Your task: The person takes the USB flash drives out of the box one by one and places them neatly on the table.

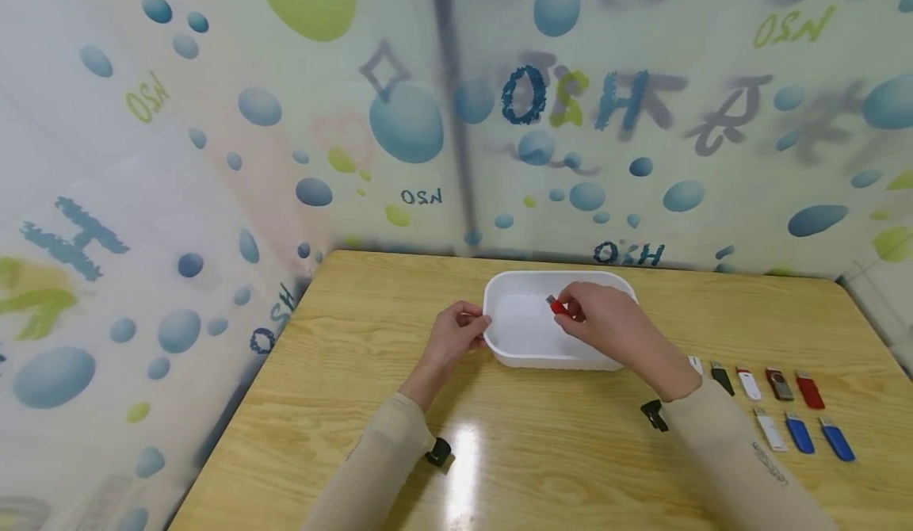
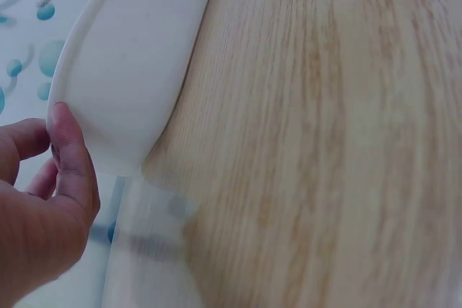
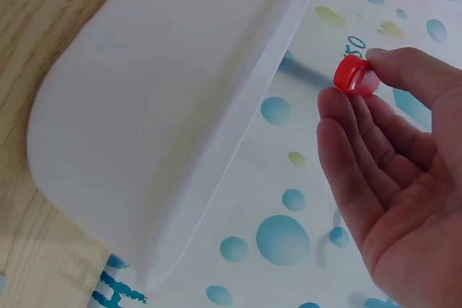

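A white plastic tub (image 1: 524, 353) stands toward the back of the wooden table. My left hand (image 1: 456, 331) pinches its left rim between thumb and fingers; the left wrist view shows the thumb against the tub's wall (image 2: 137, 55). Over the tub, my right hand (image 1: 606, 317) pinches a red USB stick (image 1: 557, 306) with its metal plug pointing up and left. In the right wrist view the red stick (image 3: 351, 75) sits between thumb and fingertips, above the rim, and its loop-shaped end faces the camera.
Right of the tub, several USB sticks lie in two rows on the table (image 1: 342, 341), among them a red one (image 1: 810, 390), a white one (image 1: 749, 383) and a blue one (image 1: 837, 439). The right forearm partly covers the row. A patterned wall sheet (image 1: 399, 222) hangs behind.
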Demonstrator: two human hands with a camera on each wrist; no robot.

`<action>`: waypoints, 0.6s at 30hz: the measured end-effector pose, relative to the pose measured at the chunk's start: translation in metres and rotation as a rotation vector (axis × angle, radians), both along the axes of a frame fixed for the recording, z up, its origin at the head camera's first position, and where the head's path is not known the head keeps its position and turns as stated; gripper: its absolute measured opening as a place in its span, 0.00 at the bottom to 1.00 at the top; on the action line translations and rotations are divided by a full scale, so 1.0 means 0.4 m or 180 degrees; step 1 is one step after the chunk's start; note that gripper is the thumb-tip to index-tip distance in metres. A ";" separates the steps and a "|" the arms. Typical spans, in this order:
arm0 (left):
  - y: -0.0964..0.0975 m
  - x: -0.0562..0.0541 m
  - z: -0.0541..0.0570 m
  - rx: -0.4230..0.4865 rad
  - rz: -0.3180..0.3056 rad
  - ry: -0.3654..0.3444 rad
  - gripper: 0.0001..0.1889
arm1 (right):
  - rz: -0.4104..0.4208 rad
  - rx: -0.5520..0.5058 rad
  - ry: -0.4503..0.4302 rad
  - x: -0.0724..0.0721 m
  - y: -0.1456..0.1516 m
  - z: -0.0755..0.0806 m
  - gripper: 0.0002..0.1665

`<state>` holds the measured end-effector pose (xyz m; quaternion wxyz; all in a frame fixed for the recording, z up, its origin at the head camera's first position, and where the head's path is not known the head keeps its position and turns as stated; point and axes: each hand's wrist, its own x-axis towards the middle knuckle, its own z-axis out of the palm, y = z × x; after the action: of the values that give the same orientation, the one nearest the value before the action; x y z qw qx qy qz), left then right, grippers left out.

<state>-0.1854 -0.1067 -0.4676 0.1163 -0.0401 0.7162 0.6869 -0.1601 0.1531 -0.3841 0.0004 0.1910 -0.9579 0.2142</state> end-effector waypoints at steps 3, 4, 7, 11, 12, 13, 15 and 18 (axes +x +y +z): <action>-0.001 0.000 0.002 0.0015 0.0010 0.0003 0.10 | -0.0092 -0.0059 0.0068 0.019 0.014 0.000 0.11; -0.002 0.000 0.002 0.0018 0.0012 0.0009 0.10 | -0.0114 -0.0086 0.0085 0.025 0.019 -0.001 0.11; -0.002 0.000 0.002 0.0049 0.0013 0.0023 0.10 | -0.0199 -0.0163 0.0119 0.046 0.036 -0.001 0.11; -0.002 0.000 -0.002 0.0082 0.0011 0.0041 0.10 | -0.0312 -0.0245 0.0109 0.072 0.058 -0.003 0.14; -0.002 -0.001 -0.003 0.0084 0.0008 0.0042 0.10 | -0.0343 -0.0268 0.0089 0.078 0.064 -0.004 0.15; -0.002 0.000 -0.003 0.0085 0.0006 0.0040 0.10 | -0.0372 -0.0272 0.0092 0.084 0.070 -0.006 0.15; -0.001 0.000 -0.002 0.0081 0.0007 0.0028 0.10 | -0.0434 -0.0287 0.0092 0.095 0.083 -0.008 0.15; 0.000 0.000 -0.002 0.0057 0.0010 0.0024 0.10 | -0.0527 -0.0310 0.0149 0.111 0.104 -0.012 0.15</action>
<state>-0.1853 -0.1069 -0.4685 0.1130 -0.0375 0.7104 0.6937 -0.1157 0.1949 -0.3887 0.0498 0.1158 -0.9586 0.2552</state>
